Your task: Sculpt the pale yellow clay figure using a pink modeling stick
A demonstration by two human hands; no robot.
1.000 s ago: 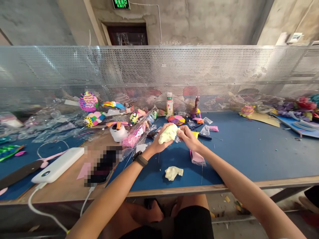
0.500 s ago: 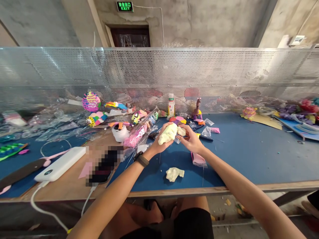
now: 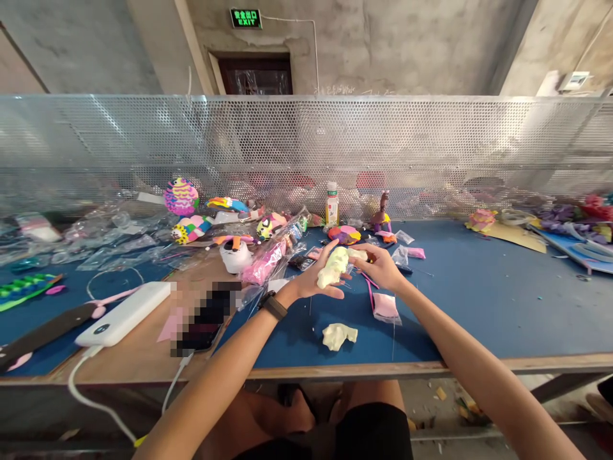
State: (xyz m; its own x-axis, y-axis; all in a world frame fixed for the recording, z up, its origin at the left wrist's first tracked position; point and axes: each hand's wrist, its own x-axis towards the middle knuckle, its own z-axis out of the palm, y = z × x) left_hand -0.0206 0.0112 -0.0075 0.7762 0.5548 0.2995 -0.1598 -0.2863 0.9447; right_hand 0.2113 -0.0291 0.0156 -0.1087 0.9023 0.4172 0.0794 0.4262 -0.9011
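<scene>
At twelve o'clock my right hand (image 3: 378, 267) pinches a pale bit (image 3: 358, 254) against the lump (image 3: 332, 268) on my open-fingered left hand (image 3: 306, 282); the lump looks half-worked, another piece (image 3: 339, 337) lying untouched at six o'clock

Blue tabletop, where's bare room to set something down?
Mostly bare: the blue tabletop right of the right forearm, between the tan sheet behind and the wooden front edge. Crowded: left of the bottle, with figures and plastic wrappers.

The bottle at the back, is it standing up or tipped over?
Standing up. The bottle rises straight, with its white cap at the very top.
</scene>
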